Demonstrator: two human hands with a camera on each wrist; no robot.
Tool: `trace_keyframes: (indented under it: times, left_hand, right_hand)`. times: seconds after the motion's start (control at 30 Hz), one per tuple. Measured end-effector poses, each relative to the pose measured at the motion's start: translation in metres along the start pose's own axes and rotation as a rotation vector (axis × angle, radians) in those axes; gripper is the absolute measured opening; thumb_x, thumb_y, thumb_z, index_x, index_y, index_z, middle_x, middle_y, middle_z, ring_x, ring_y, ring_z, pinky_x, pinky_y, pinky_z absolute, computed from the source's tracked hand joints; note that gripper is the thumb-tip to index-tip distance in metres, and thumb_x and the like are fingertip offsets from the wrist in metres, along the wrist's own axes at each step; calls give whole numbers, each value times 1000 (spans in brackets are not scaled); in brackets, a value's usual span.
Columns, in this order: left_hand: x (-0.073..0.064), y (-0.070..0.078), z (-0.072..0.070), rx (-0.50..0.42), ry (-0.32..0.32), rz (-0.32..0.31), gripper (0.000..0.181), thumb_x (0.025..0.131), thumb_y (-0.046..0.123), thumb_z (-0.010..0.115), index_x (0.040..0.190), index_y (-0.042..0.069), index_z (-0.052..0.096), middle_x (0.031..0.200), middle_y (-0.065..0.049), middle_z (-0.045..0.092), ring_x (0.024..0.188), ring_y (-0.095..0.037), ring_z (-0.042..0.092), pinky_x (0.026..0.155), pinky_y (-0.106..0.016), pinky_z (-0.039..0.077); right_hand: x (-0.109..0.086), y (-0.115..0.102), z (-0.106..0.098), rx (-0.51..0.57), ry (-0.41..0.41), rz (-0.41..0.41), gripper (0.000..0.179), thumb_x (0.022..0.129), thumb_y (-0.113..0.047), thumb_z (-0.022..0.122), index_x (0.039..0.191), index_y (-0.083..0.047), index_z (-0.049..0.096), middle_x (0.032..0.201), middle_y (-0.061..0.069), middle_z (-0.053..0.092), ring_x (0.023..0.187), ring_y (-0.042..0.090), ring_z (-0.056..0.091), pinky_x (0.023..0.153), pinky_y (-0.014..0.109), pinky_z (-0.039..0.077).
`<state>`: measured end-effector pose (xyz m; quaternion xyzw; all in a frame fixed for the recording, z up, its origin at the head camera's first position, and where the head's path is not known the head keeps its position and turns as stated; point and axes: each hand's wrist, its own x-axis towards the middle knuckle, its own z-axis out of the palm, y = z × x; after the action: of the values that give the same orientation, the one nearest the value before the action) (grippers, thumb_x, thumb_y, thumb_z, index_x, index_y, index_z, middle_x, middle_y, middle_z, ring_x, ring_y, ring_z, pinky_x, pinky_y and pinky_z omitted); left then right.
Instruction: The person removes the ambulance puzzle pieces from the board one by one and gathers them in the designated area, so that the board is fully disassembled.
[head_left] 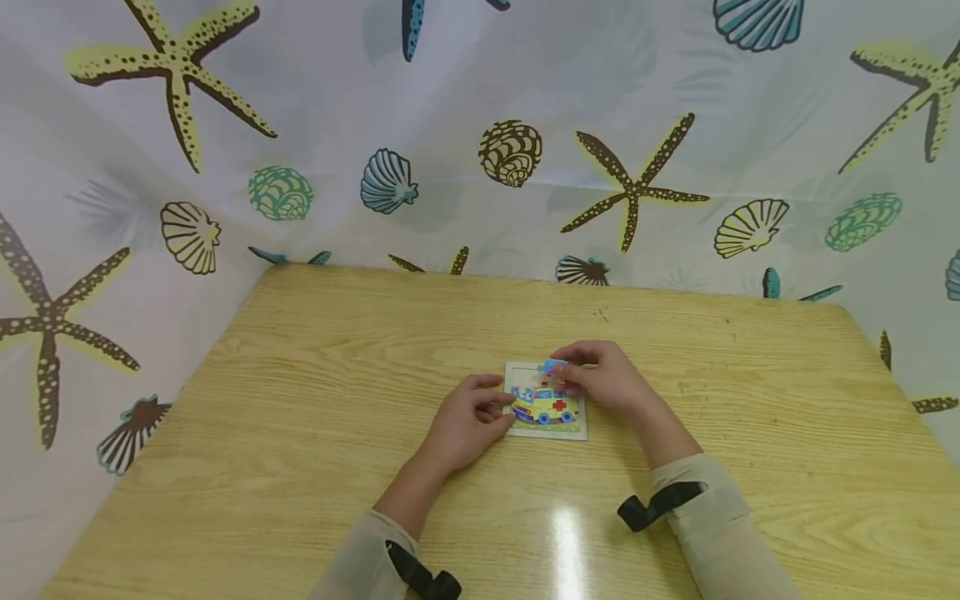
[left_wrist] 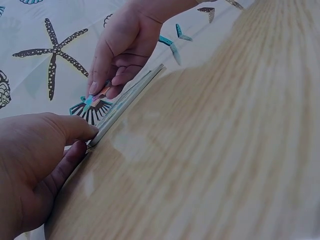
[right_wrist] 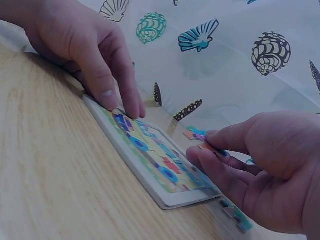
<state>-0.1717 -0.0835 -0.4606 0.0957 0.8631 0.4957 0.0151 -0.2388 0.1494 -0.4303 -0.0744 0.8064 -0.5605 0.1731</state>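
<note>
While right fingers [right_wrist: 231, 139] pinch a knobbed piece [right_wrist: 193, 133], wood grain [head_left: 315, 383] surrounds a puzzle [head_left: 546, 413].

The white-framed puzzle [right_wrist: 185, 198], bearing a yellow vehicle, lay flat, partly filled; a multicoloured piece [right_wrist: 196, 133] was held above.

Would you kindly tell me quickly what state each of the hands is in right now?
Left hand: open, relaxed fingers touching the left edge of the ambulance jigsaw puzzle.
Right hand: closed, pinching a jigsaw piece.
</note>
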Motion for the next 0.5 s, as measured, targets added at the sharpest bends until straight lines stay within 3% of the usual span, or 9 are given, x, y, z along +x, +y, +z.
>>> trace_keyframes:
  times: [0.13, 0.5]
  left_hand:
    - [0, -2, 0, -6, 2, 4, 22, 87, 10, 77, 108, 5, 76, 137, -9, 58, 90, -13, 63, 78, -24, 56]
    - [-1, -3, 0, -13, 7, 12, 21, 86, 10, 77, 107, 4, 76, 136, -9, 58, 90, -14, 63, 78, -24, 56]
  right_hand:
    - [-1, 2, -6, 65, -35, 36, 27, 99, -9, 62, 123, 2, 65, 110, 17, 62, 84, 14, 70, 79, 28, 61]
    - [-6, 6, -36, 54, -37, 79, 31, 99, -9, 62, 127, 3, 62, 114, 16, 61, 86, 15, 68, 81, 29, 60]
